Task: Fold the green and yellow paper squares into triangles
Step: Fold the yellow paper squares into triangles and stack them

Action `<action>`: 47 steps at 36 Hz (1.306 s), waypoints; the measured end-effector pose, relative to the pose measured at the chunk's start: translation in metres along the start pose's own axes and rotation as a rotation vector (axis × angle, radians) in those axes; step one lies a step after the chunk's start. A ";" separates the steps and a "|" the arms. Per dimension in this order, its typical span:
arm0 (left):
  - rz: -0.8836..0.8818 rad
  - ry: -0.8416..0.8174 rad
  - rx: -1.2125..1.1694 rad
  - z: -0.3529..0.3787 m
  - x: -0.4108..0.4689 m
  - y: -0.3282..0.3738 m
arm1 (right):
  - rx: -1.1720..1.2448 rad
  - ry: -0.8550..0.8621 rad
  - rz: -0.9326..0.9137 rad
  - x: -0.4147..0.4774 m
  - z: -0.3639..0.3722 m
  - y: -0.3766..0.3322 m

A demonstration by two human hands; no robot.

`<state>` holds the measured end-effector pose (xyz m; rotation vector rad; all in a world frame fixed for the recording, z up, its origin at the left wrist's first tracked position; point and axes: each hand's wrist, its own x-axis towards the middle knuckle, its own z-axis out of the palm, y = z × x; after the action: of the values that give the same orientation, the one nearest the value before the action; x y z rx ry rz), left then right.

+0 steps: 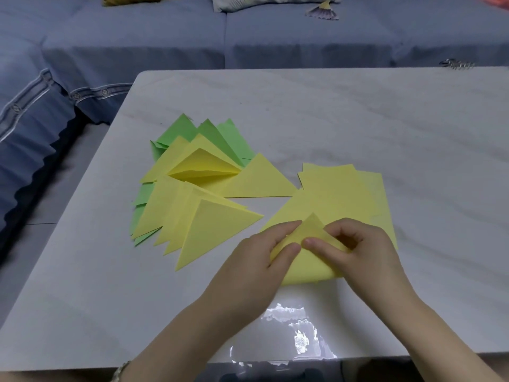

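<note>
Left hand [256, 260] and right hand [366, 252] are both pinching a yellow sheet [312, 228] mid-fold, hiding its side corners | sheet is lying on yellow square stack [344, 188], table [358, 111] centre | green triangles [220, 136] are lying half-buried under yellow triangles [209, 227], left.

Matt, smooth: yellow paper sheet [312, 230] pinched between left hand [256, 257] and right hand [360, 244]. Yellow triangles [217, 232] and green triangles [181, 130] left of left hand: same matt paper. Table top [358, 111]: glossy, marble-look, glare below wrists. Sofa cover [132, 51] beyond hands: matt blue cloth.
</note>
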<state>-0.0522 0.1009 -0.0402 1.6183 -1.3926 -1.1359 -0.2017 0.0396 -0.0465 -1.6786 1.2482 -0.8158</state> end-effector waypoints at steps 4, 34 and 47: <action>0.003 0.041 -0.003 0.004 0.000 0.001 | 0.010 0.037 0.026 0.001 0.000 -0.002; 0.039 0.198 -0.176 0.006 -0.014 0.014 | 0.214 0.125 0.123 -0.005 -0.012 -0.024; 0.079 0.213 -0.130 0.007 -0.014 0.015 | 0.224 0.160 0.087 -0.007 -0.009 -0.023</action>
<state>-0.0644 0.1122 -0.0261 1.5299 -1.2095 -0.9575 -0.2022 0.0470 -0.0217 -1.3931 1.2774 -1.0125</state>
